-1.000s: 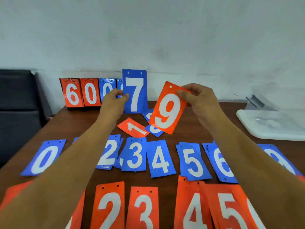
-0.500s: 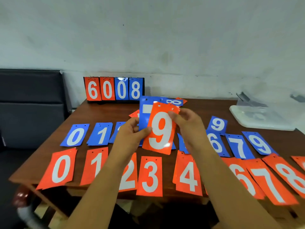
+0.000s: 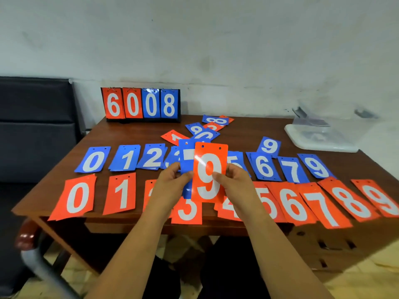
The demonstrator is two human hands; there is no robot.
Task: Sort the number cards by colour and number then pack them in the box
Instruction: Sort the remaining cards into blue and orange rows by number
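Orange card (image 3: pixel 209 172) is seen as a smooth, glossy sheet with a glare streak; the blue card (image 3: pixel 186 156) behind looks alike. Table (image 3: pixel 133 132) is finished in brown wood, slight sheen. Box (image 3: pixel 319 139) is made of clear plastic; wall (image 3: pixel 194 39) is left matt, rough.

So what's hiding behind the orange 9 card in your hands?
A blue card sits behind the orange 9 card, pinched by the left hand. Only part of its number shows, likely a 7; the rest is covered.

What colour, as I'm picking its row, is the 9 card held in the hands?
Orange-red with a white numeral: the 9 card shows best in the head view.
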